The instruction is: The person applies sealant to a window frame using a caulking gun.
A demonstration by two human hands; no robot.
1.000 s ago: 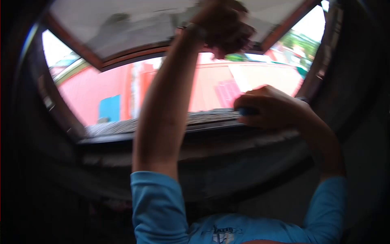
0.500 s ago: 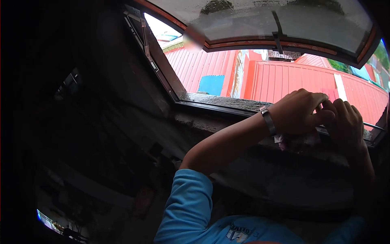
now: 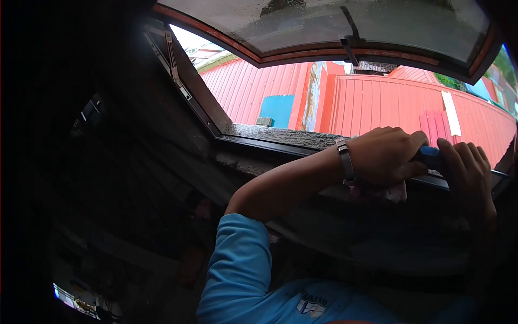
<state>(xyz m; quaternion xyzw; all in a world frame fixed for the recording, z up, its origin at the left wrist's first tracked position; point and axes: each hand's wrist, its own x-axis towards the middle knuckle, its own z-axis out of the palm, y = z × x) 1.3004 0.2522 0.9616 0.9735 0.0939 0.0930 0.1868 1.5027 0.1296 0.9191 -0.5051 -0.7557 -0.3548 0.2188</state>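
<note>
In the head view, the two hands are together low at the right of the window opening, and the clearest change from half a second ago is that a small blue object (image 3: pixel 431 154), out of sight then, now shows between them. The left hand (image 3: pixel 386 156), with a metal-banded watch (image 3: pixel 344 159) at its wrist, is closed, knuckles up, around a bunched pink cloth (image 3: pixel 398 192) that hangs out below the palm; its fingertips also meet the left end of the blue object. The right hand (image 3: pixel 468 170) has its fingers partly curled at the other end, but its palm side is hidden, so how firmly it grips cannot be told. A second ago the left hand was up by the raised window pane (image 3: pixel 307 27) with the cloth; now the cloth is down just inside the bottom frame (image 3: pixel 264 144), and neither hand touches the glass. In effect, both hands appear to be busy with the blue object, whose exact kind is unclear. The pane stays tilted open above the rough outer ledge (image 3: pixel 286 134), with the red metal wall (image 3: pixel 367 105) beyond.
</note>
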